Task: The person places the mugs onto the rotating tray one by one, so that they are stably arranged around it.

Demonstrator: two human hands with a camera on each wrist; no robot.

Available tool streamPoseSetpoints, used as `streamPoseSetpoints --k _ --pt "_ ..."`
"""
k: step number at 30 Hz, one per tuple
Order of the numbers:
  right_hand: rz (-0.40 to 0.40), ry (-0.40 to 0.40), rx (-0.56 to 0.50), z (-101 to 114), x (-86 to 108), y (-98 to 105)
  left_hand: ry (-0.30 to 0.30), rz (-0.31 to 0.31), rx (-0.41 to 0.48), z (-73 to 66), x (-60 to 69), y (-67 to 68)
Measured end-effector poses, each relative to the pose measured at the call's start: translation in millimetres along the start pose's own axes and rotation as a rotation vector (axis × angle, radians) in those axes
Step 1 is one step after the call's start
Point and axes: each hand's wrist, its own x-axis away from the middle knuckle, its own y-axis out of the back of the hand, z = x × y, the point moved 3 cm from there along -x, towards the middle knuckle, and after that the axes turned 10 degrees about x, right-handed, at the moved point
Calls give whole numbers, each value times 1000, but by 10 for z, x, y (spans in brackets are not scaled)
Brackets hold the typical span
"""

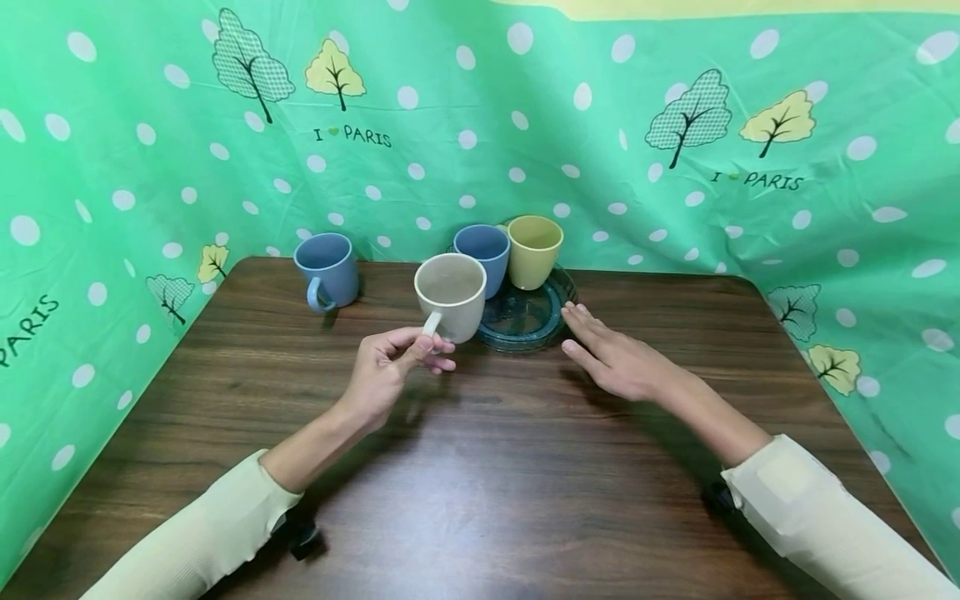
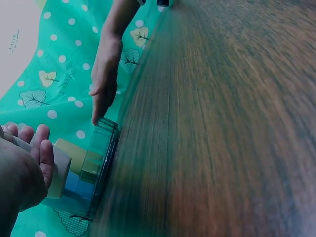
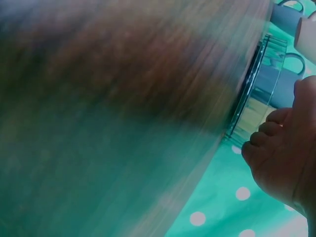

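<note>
Off-white mug (image 1: 456,300) is being held by its handle (image 1: 432,323), pinched in the left hand (image 1: 386,367). The right hand (image 1: 618,358), released, is pointing straight fingers toward the transparent tray (image 1: 525,338).

The head view looks forward and down across the table (image 1: 487,467) toward the green curtain (image 1: 465,100). Both wrist views look along the table from low and close, turned sideways, and share the clear dish (image 1: 517,340); the left one also faces the right hand (image 2: 104,79), while the right's blurred foreground is probably table.
</note>
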Motion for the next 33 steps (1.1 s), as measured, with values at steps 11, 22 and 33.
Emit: streamPoseSetpoints --k 11,22,33 --pt "-39 -23 21 -211 -128 112 12 15 7 31 -57 -116" --pt "-38 -21 19 -327 -357 165 17 12 21 78 -116 -215" --pt "-31 -17 13 -379 -535 197 43 -7 46 142 -179 -321"
